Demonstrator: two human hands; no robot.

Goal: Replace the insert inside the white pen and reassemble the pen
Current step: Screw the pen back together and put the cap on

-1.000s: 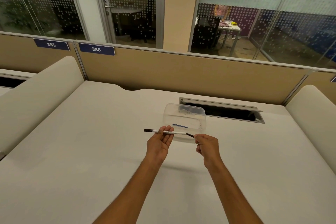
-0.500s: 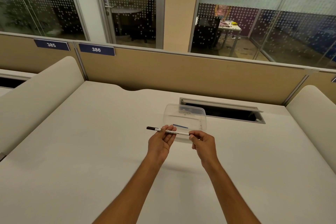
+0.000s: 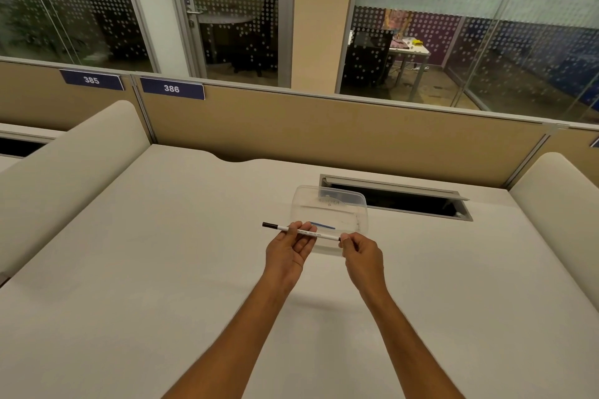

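I hold a white pen (image 3: 325, 235) with a black end cap level above the desk, its length running left to right. My left hand (image 3: 289, 253) grips the barrel from below, near the middle. My right hand (image 3: 359, 257) pinches the pen's dark right end between its fingertips. Just behind the pen a clear plastic container (image 3: 356, 204) sits on the desk, and a thin blue insert (image 3: 324, 225) lies inside it.
The white desk (image 3: 162, 269) has padded dividers at the left (image 3: 64, 165) and right (image 3: 564, 197). An open cable slot (image 3: 395, 201) lies behind the container. A tan partition (image 3: 324, 136) with number plates closes the back.
My right hand moved left onto the pen's right end, then shifted slightly outward again while still pinching it. The pen rose a little. My left hand kept its hold.
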